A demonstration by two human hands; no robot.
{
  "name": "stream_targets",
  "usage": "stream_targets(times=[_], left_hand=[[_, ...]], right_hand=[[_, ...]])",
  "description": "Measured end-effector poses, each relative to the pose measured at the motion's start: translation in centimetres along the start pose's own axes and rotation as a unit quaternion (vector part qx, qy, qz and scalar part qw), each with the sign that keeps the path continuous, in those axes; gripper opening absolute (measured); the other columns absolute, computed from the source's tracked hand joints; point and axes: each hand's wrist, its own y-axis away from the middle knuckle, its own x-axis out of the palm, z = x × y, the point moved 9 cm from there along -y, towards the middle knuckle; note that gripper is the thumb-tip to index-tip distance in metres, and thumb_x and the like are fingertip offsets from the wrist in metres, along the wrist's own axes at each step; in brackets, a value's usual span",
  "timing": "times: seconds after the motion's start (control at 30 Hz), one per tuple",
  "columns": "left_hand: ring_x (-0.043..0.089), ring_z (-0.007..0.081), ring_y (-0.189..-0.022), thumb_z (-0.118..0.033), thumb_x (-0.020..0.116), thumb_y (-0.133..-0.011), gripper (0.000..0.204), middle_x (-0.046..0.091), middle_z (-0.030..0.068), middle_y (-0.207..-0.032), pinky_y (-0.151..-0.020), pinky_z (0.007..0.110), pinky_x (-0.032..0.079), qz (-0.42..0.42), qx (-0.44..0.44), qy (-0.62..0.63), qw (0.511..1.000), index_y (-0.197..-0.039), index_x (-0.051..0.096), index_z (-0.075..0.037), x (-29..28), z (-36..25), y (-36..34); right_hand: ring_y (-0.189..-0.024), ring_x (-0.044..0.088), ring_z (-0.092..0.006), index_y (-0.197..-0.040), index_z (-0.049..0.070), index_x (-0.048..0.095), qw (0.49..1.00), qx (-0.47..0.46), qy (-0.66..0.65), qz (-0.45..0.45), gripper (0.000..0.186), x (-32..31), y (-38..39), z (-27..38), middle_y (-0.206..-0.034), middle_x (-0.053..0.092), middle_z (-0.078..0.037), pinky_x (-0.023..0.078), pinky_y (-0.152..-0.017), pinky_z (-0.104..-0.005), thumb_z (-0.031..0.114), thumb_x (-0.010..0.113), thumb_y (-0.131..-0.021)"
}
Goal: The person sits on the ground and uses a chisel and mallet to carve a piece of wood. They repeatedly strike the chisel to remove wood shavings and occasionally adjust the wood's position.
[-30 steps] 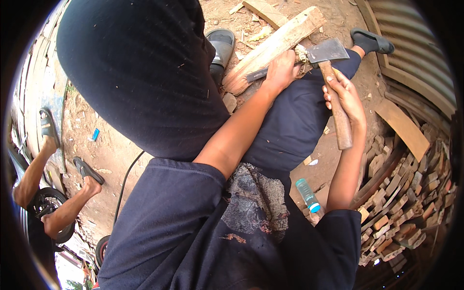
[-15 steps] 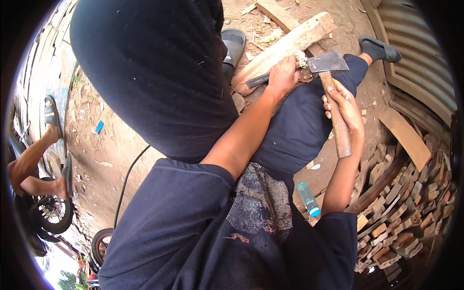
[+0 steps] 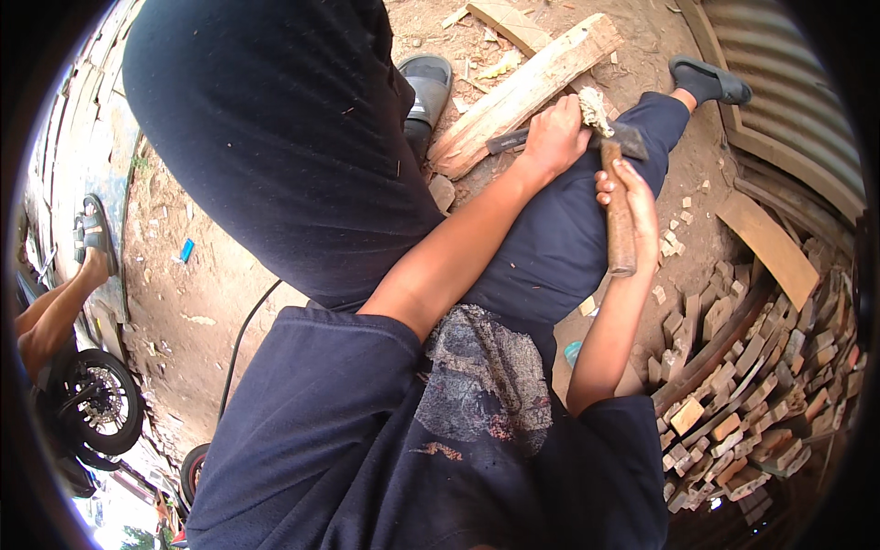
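My left hand (image 3: 556, 140) is closed round a dark, flat, bar-like tool (image 3: 507, 142). The pale, frayed end (image 3: 596, 111) beyond my fist seems to belong to it, though my fingers hide the join. In my right hand (image 3: 637, 200) is a hatchet (image 3: 621, 229), gripped by its wooden handle. Its dark metal head (image 3: 631, 139) is right beside the frayed end; whether they touch I cannot tell. Both hands are above my outstretched right leg (image 3: 559, 238). A rough-hewn wooden beam (image 3: 532, 92) lies on the ground just past my left hand.
Cut wood pieces (image 3: 733, 422) are heaped at the right, below a loose board (image 3: 770, 247) and a corrugated metal wall (image 3: 788, 82). Another plank (image 3: 513, 26) lies beyond the beam. A black cable (image 3: 240, 339), another person's leg (image 3: 69, 298) and a motorbike wheel (image 3: 96, 401) are at left.
The hatchet has turned, its head now seen more edge-on and closer to the frayed end. My right forearm has shifted left and covers most of the bottle. The other person's legs have moved.
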Motion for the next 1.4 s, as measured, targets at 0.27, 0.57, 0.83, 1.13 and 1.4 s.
stream_targets(times=[0.27,0.57,0.83,1.13,1.4], left_hand=[[0.06,0.0408,-0.083,-0.012,0.066,-0.072,0.033,0.058,0.0228,-0.09,-0.072,0.047,0.05,-0.009,0.012,-0.019,1.0,-0.095,0.046,0.002,-0.1,0.4,-0.3],[0.06,0.0409,-0.083,-0.012,0.067,-0.071,0.035,0.058,0.0221,-0.089,-0.073,0.047,0.049,-0.067,0.059,0.041,0.995,-0.096,0.047,0.001,-1.5,-1.2,-0.8],[0.06,0.0398,-0.083,-0.012,0.067,-0.071,0.033,0.058,0.0208,-0.089,-0.073,0.046,0.048,-0.027,0.037,0.012,0.999,-0.094,0.046,0.0,-0.6,-0.5,-0.6],[0.059,0.0409,-0.076,-0.016,0.069,-0.073,0.033,0.057,0.0213,-0.081,-0.064,0.047,0.048,-0.104,0.074,0.036,0.991,-0.09,0.047,0.002,-2.0,-0.9,-0.6],[0.059,0.0398,-0.084,-0.014,0.067,-0.073,0.033,0.057,0.021,-0.088,-0.074,0.047,0.048,-0.032,0.04,0.012,0.999,-0.093,0.046,0.001,-1.1,-0.7,-0.7]], right_hand=[[-0.06,0.052,-0.0105,-0.103,0.002,0.047,0.999,0.046,-0.013,0.024,0.015,0.7,-1.7,-4.0,-0.075,0.053,-0.007,0.046,-0.052,-0.0238,0.015,0.05,-0.096],[-0.061,0.052,-0.0106,-0.094,0.0,0.051,0.995,0.089,0.033,0.024,0.013,0.7,-3.5,-4.6,-0.075,0.055,-0.006,0.046,-0.052,-0.0238,0.013,0.049,-0.094],[-0.059,0.052,-0.0114,-0.088,-0.001,0.053,0.992,0.108,0.072,0.003,0.015,0.8,-4.2,-5.0,-0.073,0.055,-0.007,0.047,-0.052,-0.024,0.011,0.046,-0.093],[-0.055,0.053,-0.0148,-0.087,-0.001,0.054,0.98,0.116,0.151,0.049,0.017,1.3,-6.5,-6.1,-0.069,0.055,-0.007,0.046,-0.05,-0.0279,0.013,0.046,-0.092],[-0.054,0.054,-0.0163,-0.087,-0.001,0.056,0.977,0.11,0.178,0.036,0.019,1.5,-6.7,-6.1,-0.066,0.056,-0.008,0.046,-0.048,-0.029,0.014,0.044,-0.091]])
